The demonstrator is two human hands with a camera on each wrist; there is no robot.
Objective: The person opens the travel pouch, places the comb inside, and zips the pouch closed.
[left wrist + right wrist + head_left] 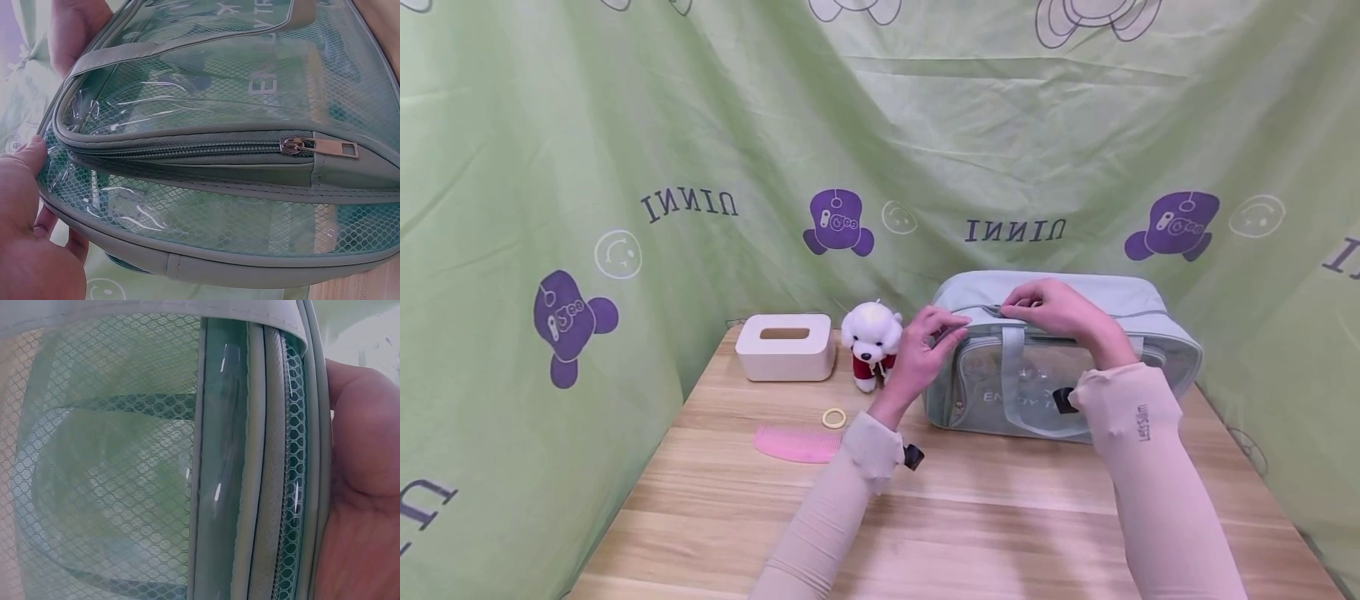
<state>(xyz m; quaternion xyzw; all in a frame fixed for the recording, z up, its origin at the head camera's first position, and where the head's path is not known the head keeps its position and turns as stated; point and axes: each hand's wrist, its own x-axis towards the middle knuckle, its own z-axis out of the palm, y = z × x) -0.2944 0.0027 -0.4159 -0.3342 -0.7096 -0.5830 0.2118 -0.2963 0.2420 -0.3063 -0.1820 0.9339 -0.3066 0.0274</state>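
A pale green bag (970,292) with clear mesh panels and a strap stands at the right of the table. My left hand (921,350) pinches its upper left corner; in the left wrist view the thumb and fingers of that hand (31,231) lie on both sides of the bag's edge, by the front pocket's zipper pull (319,147). On the top seam, my right hand (1060,312) pinches near the top zipper, its fingertips partly hidden. The right wrist view has the right hand (365,469) against the bag's top edge (322,456).
Left of the bag sits a white toy dog (871,329) in red, with a white tissue box (785,362) farther left. A yellow ring (824,417) and a pink comb (793,446) lie on the wooden table (700,517). Green printed cloth (760,108) hangs behind and beside the table.
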